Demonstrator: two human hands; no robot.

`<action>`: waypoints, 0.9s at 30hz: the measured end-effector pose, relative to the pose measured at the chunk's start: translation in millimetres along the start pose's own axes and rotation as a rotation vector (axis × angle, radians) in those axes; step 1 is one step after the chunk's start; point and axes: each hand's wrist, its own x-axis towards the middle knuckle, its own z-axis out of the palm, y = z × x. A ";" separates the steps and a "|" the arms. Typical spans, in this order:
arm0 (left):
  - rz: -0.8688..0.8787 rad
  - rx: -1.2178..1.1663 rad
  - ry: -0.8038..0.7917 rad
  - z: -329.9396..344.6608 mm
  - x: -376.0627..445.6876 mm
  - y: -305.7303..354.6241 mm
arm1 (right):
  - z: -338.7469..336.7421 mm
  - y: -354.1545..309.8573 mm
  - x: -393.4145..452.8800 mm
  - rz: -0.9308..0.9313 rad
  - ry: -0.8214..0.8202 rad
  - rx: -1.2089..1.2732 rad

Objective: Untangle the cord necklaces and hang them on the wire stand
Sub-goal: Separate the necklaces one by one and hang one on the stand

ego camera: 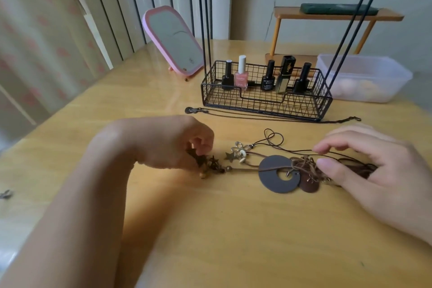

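Observation:
A tangle of brown cord necklaces (304, 163) lies on the wooden table (233, 229), with a grey ring pendant (271, 175), a brown disc and a gold flower charm (238, 149). My left hand (173, 145) pinches a cluster of dark star charms (205, 162) at the tangle's left end. My right hand (364, 166) rests on the cords at the right, fingers loosely bent over them. The black wire stand (266, 98) stands behind, its thin uprights rising out of view. A chain necklace (257, 116) lies along its front.
Several nail polish bottles (268, 75) stand in the stand's basket. A pink mirror (173, 40) leans at the back left. A clear plastic box (364, 77) and a small wooden shelf (336, 16) sit at the back right. A small metal piece (5, 194) lies far left.

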 end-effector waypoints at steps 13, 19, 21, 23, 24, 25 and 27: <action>1.005 -1.275 0.309 6.8 17.0 32.7 | 4.3 -23.1 10.0 0.108 -0.203 0.683; 0.732 -1.529 0.457 -5.0 10.0 14.5 | -14.0 -5.8 11.9 0.224 -0.303 0.792; 0.396 -1.435 0.637 -7.7 9.0 13.6 | -8.6 -4.3 10.9 0.298 -0.327 0.682; -0.013 -1.155 0.882 -12.1 8.8 12.2 | -3.3 -3.1 7.7 0.385 -0.333 0.596; -0.185 -0.911 0.966 -13.5 8.7 8.2 | -1.3 -2.4 5.7 0.412 -0.326 0.556; -0.325 -0.637 0.979 -13.6 8.6 1.7 | 0.2 -2.9 4.0 0.424 -0.319 0.513; -0.512 -0.246 0.861 -12.2 6.3 -12.8 | 2.1 -3.4 0.7 0.404 -0.307 0.397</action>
